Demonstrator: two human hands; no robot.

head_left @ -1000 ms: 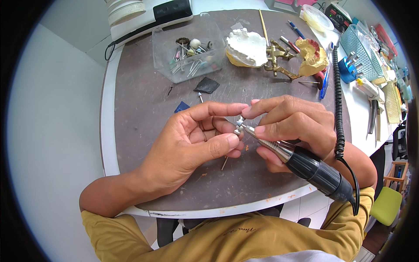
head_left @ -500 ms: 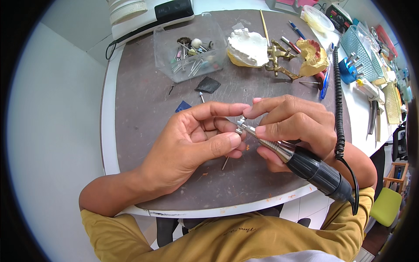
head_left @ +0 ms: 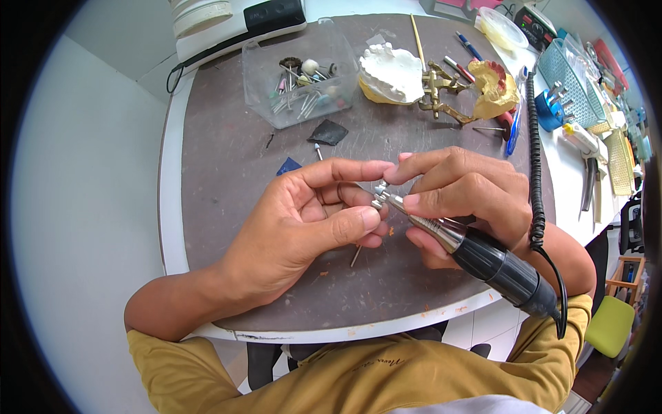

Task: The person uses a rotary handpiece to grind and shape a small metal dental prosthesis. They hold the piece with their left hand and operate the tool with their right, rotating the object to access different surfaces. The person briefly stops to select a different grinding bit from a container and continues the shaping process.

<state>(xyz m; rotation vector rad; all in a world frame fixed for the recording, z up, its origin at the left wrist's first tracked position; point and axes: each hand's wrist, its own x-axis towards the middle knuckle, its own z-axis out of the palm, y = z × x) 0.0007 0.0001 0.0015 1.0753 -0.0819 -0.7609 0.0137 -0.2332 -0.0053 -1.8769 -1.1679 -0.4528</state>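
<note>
My left hand pinches a small shiny metal dental piece between thumb and fingers; its full shape is partly hidden. In my right hand is a rotary handpiece with a black body and silver nose, held like a pen. Its tip points up and left and meets the metal piece, or comes very close. The fingertips of both hands touch above the metal piece. A thin metal shank shows on the table below my left fingers. Just beyond that hand lies a small bur with a pale tip.
A clear plastic box of burs and polishing tips stands at the back. Right of it, a white dental cast sits on a brass articulator. The handpiece's coiled black cord runs along the right. Black abrasive paper lies in the middle.
The handpiece tip and the metal piece have shifted very slightly against each other. Both hands otherwise keep the same grip and place.
</note>
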